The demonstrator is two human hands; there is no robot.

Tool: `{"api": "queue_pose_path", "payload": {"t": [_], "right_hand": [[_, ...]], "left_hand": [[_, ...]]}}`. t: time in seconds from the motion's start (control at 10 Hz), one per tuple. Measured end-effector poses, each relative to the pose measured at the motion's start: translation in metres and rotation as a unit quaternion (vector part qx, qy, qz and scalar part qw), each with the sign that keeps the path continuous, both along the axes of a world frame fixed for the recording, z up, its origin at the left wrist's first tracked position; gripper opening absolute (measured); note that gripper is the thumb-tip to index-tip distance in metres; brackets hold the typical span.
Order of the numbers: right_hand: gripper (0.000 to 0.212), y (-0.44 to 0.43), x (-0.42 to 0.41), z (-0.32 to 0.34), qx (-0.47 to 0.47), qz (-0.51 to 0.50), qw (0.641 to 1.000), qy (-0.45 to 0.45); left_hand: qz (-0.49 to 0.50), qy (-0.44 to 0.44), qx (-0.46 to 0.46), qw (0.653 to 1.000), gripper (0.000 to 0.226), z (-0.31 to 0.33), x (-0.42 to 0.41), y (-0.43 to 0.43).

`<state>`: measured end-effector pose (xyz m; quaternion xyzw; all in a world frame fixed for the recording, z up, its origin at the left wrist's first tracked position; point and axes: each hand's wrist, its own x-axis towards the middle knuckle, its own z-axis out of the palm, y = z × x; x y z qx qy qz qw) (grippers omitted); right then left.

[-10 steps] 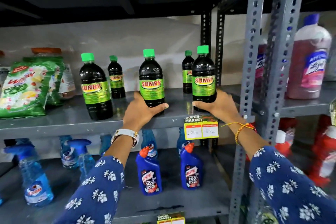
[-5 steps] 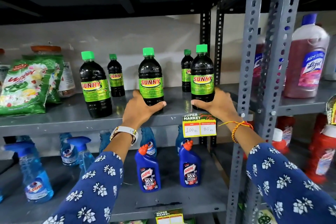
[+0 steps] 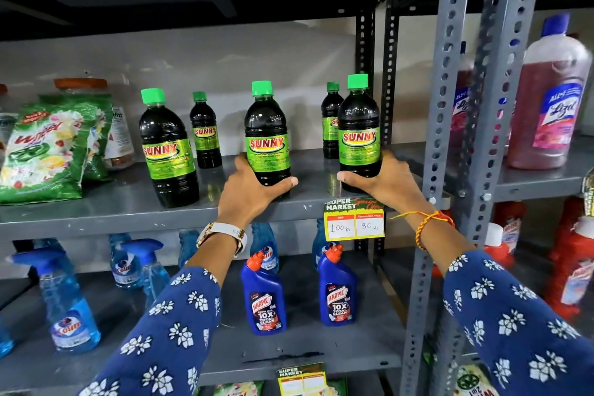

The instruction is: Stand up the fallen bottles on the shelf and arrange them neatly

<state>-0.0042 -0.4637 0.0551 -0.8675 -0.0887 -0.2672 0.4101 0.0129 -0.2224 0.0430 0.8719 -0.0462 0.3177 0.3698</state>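
Several dark Sunny bottles with green caps and green labels stand upright on the grey metal shelf [image 3: 106,207]. My left hand [image 3: 249,191] wraps the base of the middle bottle [image 3: 266,135]. Around the base of the right front bottle [image 3: 358,128] is my right hand [image 3: 384,182]. A third large bottle [image 3: 167,148] stands alone at the left front. Two smaller bottles stand at the back, one [image 3: 205,132] left of centre and one [image 3: 330,124] half hidden behind the right bottle.
Green detergent packets [image 3: 45,151] lie at the shelf's left end. A yellow price tag [image 3: 353,219] hangs on the front edge. Perforated grey uprights [image 3: 446,106] stand right of my right hand. Blue toilet-cleaner bottles [image 3: 263,296] and spray bottles [image 3: 64,302] fill the lower shelf; a pink Lizol bottle [image 3: 546,100] stands right.
Both hands have stayed on their bottles. The middle and right bottles have slid slightly back from the shelf's front edge.
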Motion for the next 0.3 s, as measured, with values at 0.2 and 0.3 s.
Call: {"api": "queue_pose_path", "payload": {"t": [0.2,0.3], "right_hand": [[0.099,0.005,-0.015,-0.017,0.159,-0.060,0.984,-0.059],[0.098,0.022,-0.035,-0.006,0.227,-0.068,0.960,-0.150]], "left_hand": [[-0.123,-0.083,-0.228,0.962,0.078,-0.003,-0.016,0.011],[-0.182,-0.138,-0.293,0.928,0.026,-0.002,-0.026,0.025]]}}
